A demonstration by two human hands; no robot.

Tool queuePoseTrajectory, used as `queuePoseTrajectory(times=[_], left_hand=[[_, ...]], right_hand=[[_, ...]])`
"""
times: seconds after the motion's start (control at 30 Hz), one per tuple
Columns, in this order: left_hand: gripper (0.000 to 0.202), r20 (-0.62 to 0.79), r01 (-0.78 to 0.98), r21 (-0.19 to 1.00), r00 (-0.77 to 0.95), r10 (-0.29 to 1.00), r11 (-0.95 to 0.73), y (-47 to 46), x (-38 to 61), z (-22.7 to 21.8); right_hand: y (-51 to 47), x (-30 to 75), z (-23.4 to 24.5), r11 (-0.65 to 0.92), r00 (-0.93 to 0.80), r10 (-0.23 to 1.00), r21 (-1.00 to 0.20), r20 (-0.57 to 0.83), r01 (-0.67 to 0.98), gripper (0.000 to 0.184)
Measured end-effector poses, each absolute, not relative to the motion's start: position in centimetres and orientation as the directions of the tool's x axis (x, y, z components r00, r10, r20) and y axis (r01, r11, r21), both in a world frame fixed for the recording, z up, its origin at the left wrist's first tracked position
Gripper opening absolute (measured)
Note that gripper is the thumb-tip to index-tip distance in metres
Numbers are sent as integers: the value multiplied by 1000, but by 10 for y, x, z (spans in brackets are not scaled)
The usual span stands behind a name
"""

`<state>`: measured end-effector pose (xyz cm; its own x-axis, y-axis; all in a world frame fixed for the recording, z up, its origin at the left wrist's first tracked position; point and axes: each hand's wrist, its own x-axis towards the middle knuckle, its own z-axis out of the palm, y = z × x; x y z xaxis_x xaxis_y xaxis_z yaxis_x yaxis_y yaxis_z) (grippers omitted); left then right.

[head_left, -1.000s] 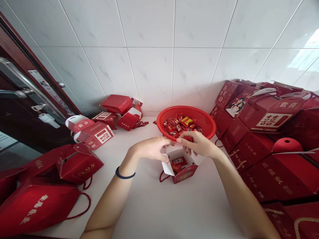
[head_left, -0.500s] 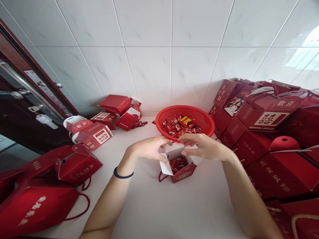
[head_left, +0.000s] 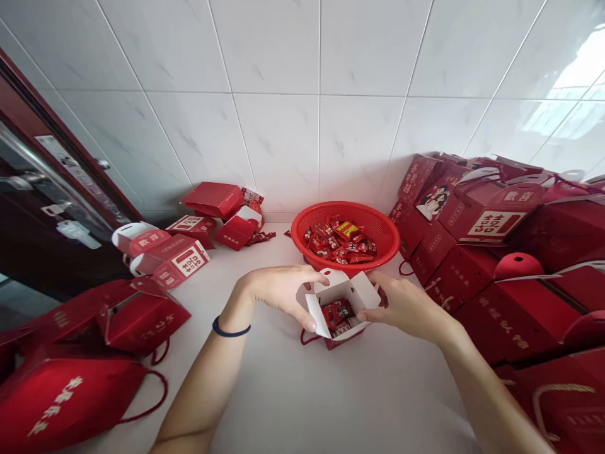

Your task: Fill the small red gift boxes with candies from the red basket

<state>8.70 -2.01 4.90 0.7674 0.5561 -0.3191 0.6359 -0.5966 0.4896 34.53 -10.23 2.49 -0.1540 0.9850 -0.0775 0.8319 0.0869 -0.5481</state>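
In front of me on the white tabletop stands a small red candy box (head_left: 338, 291) with a white inside. Its top is open and its flaps are spread. Red-wrapped candies (head_left: 337, 311) lie inside it. My left hand (head_left: 287, 294) grips the left flap, thumb on the near side and fingers behind. The right flap is between the thumb and fingers of my right hand (head_left: 401, 305). A dark red cord handle (head_left: 309, 338) shows at the box's lower left. Just behind the box is a red plastic basket (head_left: 299, 246) holding many wrapped candies (head_left: 341, 238).
Red gift boxes (head_left: 477, 277) are piled high along the right side. Several more boxes (head_left: 142, 315) stand at the left, some with cord handles. Smaller boxes (head_left: 236, 227) sit at the back left near the tiled wall (head_left: 278, 139). A door (head_left: 57, 221) with keys is at far left.
My right hand has moved right and down, and the right flap now stands spread outward. The box opening is wider, showing more of the candies. My left hand has shifted slightly down.
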Motion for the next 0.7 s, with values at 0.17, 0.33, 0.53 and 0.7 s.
queuePoseTrajectory(times=[0.17,0.33,0.53,0.7], left_hand=[[84,-283,604,538,787,548,-588,-22,89,47],[80,-137,555,615,775,617,-560,-26,105,39],[55,-134,655,453,721,680,-605,-30,124,32],[17,-152,595,464,783,603,-656,-28,124,25]], right_hand=[[-127,344,-5,192,-288,958,-721,-11,666,31],[-136,351,-44,310,-309,935,-823,173,477,46],[-138,352,-67,356,-279,924,-856,262,375,45],[-134,341,-75,277,-110,961,-885,254,374,46]])
